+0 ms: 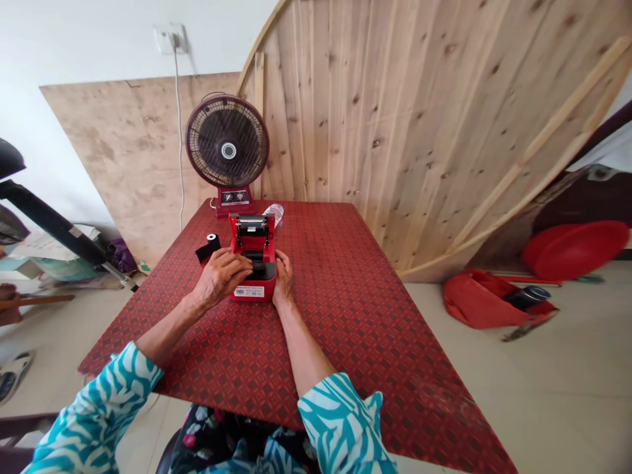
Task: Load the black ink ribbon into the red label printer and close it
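Observation:
A small red label printer (250,290) stands on the table with its lid raised and its black inside showing. My left hand (224,271) reaches over its left side, fingers together over the black roller area. What those fingers grip, if anything, is hidden against the dark inside. Against the printer's right wall, my right hand (283,276) is wrapped and steadies it. A black ribbon roll (212,243) with a white core and a loose tail lies just beyond my left hand.
A dark red fan (228,150) stands at the table's far left, with a clear plastic bottle (274,212) lying near it behind the printer. The patterned red tablecloth (365,342) covers the table. Wooden boards (375,131) lean behind; a red bag (471,299) is on the floor right.

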A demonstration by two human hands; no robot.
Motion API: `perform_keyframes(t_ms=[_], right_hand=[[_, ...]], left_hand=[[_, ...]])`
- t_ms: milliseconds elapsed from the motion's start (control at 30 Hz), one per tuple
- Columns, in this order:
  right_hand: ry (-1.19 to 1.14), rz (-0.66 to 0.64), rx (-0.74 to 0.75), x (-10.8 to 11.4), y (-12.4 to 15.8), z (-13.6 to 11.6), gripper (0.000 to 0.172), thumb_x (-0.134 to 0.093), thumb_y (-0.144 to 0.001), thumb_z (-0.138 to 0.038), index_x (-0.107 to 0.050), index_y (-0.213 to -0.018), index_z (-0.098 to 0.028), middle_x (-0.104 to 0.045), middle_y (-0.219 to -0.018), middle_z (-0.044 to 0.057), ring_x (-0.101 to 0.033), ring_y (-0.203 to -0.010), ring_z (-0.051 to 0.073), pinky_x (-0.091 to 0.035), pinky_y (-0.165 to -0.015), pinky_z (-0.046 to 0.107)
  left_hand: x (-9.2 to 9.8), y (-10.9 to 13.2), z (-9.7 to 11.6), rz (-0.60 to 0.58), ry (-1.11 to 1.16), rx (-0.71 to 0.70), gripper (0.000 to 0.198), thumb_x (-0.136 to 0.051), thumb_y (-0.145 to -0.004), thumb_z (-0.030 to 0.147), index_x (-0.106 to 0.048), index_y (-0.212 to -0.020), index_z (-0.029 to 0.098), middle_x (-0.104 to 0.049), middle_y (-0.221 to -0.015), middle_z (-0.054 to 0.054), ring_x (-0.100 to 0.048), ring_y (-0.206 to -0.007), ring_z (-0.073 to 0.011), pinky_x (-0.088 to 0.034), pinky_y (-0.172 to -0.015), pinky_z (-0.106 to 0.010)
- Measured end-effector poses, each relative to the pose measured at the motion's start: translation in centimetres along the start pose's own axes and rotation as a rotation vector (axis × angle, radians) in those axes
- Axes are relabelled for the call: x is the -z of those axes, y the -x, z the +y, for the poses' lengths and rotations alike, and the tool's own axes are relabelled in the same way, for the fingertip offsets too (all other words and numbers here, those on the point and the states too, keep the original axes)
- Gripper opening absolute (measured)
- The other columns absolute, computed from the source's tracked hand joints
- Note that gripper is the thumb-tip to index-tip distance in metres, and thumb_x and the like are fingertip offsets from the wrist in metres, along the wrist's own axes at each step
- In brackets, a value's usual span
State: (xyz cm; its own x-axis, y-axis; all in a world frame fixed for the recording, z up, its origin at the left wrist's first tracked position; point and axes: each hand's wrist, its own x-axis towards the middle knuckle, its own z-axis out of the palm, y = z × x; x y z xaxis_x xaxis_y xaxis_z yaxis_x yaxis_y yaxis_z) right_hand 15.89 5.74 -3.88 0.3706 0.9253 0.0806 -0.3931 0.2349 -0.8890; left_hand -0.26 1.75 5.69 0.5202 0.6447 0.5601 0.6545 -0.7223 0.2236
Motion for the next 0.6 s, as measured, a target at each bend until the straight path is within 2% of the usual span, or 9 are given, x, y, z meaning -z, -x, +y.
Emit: perform_keyframes(t_ms=[200, 433, 500, 600], right_hand=[[0.021, 0.003, -0.02, 0.1, 0.1, -0.4, 0.039, -0.054, -0.075, -0.043, -0.066, -0.105, -0.021, -0.069, -0.109, 0.005, -0.06, -0.102, 0.019, -0.044, -0.09, 0.033], [0.034, -0.007, -0.065, 0.7, 0.4, -0.4, 0.042, -0.057, -0.074, -0.047, -0.065, -0.106, -0.021, -0.07, -0.105, 0.003, -0.062, -0.088, 0.017, -0.046, -0.08, 0.03], [0.062, -0.015, -0.076, 1.0, -0.2, -0.3, 0.043, -0.057, -0.074, -0.047, -0.065, -0.108, -0.021, -0.071, -0.105, 0.004, -0.063, -0.085, 0.017, -0.047, -0.077, 0.03], [0.142, -0.034, -0.042, 1.3, -2.6, -0.8, 0.041, -0.055, -0.076, -0.047, -0.065, -0.106, -0.02, -0.071, -0.105, 0.005, -0.064, -0.087, 0.017, -0.047, -0.074, 0.029]], left_hand=[[-0.6, 2.1, 1.0, 0.092, -0.045, -0.063, 0.017, -0.055, -0.094, 0.031, -0.071, -0.091, 0.026, -0.074, -0.107, -0.006, -0.067, -0.102, -0.0195, -0.04, -0.105, -0.046], [-2.3, 3.2, 0.8, 0.275, -0.01, -0.12, 0.011, -0.06, -0.09, 0.025, -0.07, -0.096, 0.026, -0.07, -0.114, -0.009, -0.059, -0.117, -0.0251, -0.046, -0.1, -0.048], [-2.9, 3.4, 0.8, 0.321, -0.014, -0.142, 0.013, -0.061, -0.09, 0.023, -0.069, -0.099, 0.026, -0.069, -0.116, -0.009, -0.058, -0.119, -0.0254, -0.047, -0.099, -0.048], [-3.4, 3.7, 1.0, 0.378, -0.02, -0.16, 0.015, -0.061, -0.089, 0.02, -0.068, -0.102, 0.025, -0.068, -0.117, -0.011, -0.056, -0.122, -0.0254, -0.048, -0.098, -0.046]])
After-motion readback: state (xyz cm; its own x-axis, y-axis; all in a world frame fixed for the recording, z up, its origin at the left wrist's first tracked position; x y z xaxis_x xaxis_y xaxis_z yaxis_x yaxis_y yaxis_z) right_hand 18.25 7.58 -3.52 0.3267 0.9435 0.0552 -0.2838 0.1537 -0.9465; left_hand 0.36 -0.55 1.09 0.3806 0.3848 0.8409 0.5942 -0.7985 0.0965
